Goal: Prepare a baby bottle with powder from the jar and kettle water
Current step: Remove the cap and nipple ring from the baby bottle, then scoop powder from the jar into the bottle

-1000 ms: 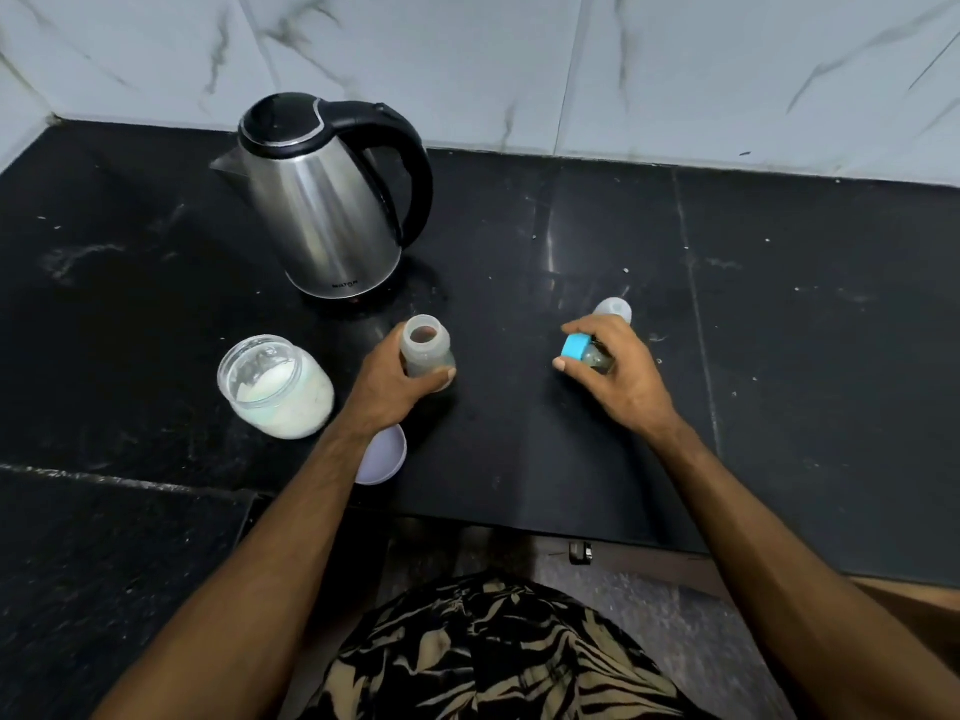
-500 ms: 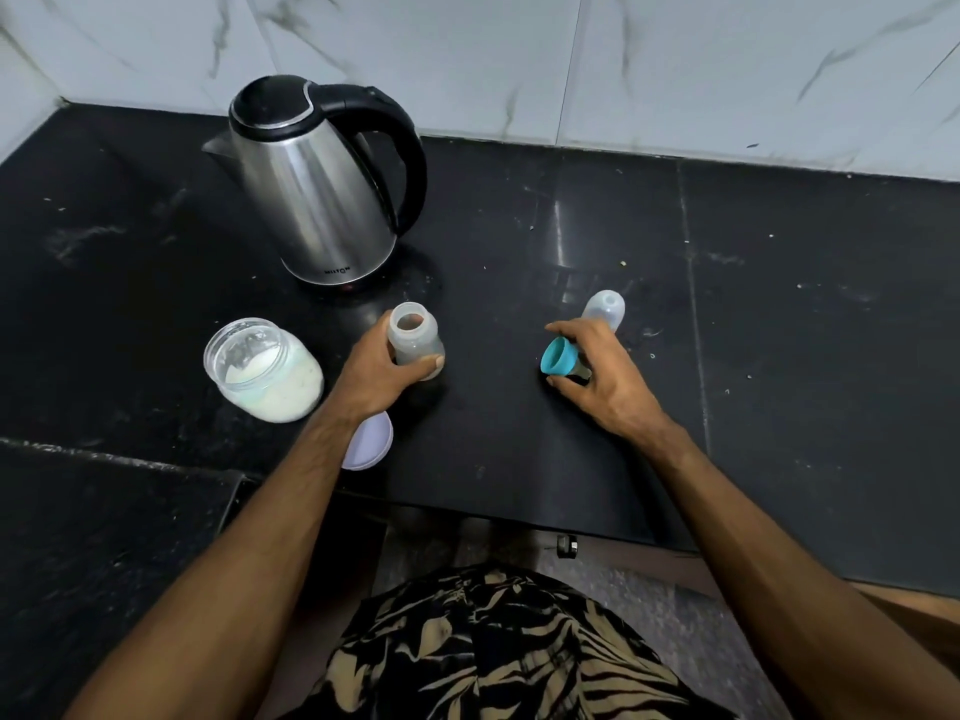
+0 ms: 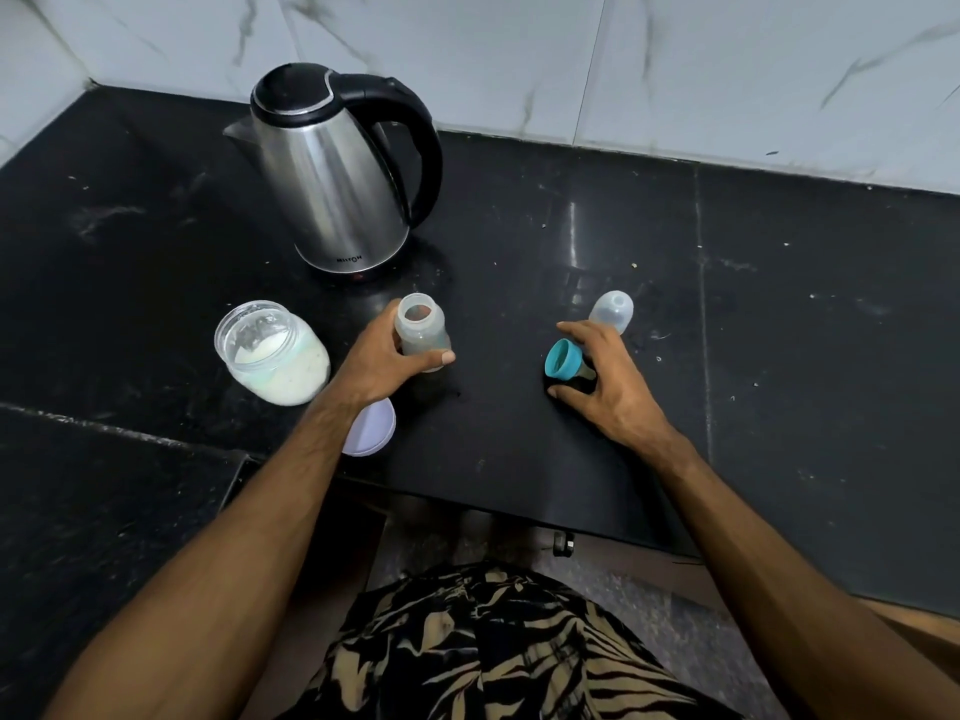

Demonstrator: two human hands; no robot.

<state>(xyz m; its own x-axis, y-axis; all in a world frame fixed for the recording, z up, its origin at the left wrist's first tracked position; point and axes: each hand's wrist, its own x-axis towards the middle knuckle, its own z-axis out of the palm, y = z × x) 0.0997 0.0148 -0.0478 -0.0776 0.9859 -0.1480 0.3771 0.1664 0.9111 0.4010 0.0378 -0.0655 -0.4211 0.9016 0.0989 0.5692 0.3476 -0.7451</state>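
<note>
Standing upright on the black counter (image 3: 519, 241), the open baby bottle (image 3: 421, 332) is gripped by the left hand (image 3: 382, 363), its fingers curled round the body, as a second ago. The teal collar with its nipple (image 3: 563, 360) is now tipped so that its open ring is seen, and it is pinched by the right hand (image 3: 605, 379), whose fingers are spread wider than before. The clear cap (image 3: 613, 310) is lying just beyond this hand. The open powder jar (image 3: 272, 353) is found left of the bottle, its lid (image 3: 370, 428) partly hidden under the left wrist, and the kettle (image 3: 332, 168) is placed behind, unmoved.
</note>
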